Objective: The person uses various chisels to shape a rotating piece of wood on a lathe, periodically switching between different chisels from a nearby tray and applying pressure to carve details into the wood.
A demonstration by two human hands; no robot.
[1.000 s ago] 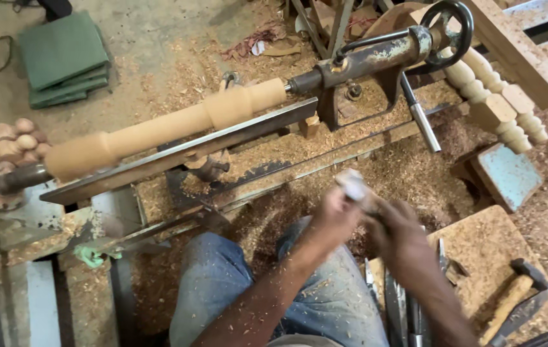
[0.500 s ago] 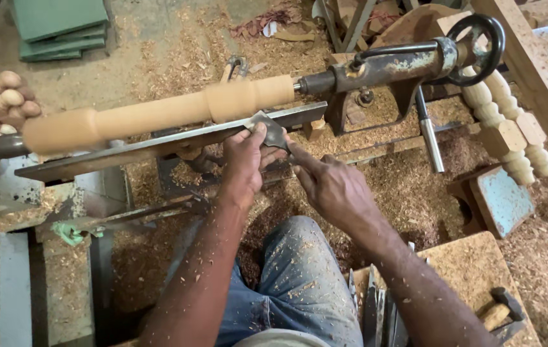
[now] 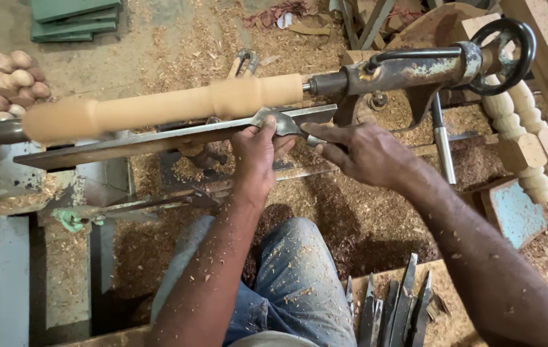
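A pale wooden spindle (image 3: 158, 108) is mounted across a lathe, held at its right end by the rusty tailstock (image 3: 409, 69) with a black handwheel (image 3: 512, 40). Below the spindle runs a long metal tool rest (image 3: 158, 138). My left hand (image 3: 256, 154) grips a metal turning chisel (image 3: 285, 122) on the tool rest, its blade close under the spindle. My right hand (image 3: 364, 153) holds the same chisel by its handle end, just right of the left hand. Both forearms carry wood dust.
Sawdust (image 3: 351, 212) covers the floor and the lathe bed. Finished turned spindles (image 3: 531, 135) lie at the right, turned wooden pieces (image 3: 4, 83) at the left. Several chisels (image 3: 396, 305) lie on a board by my right knee. Green slabs (image 3: 75, 16) sit at the top left.
A second ago both hands were low over my lap around a small pale object. They rose to the tool rest and now hold the chisel against it. The view shifted slightly.
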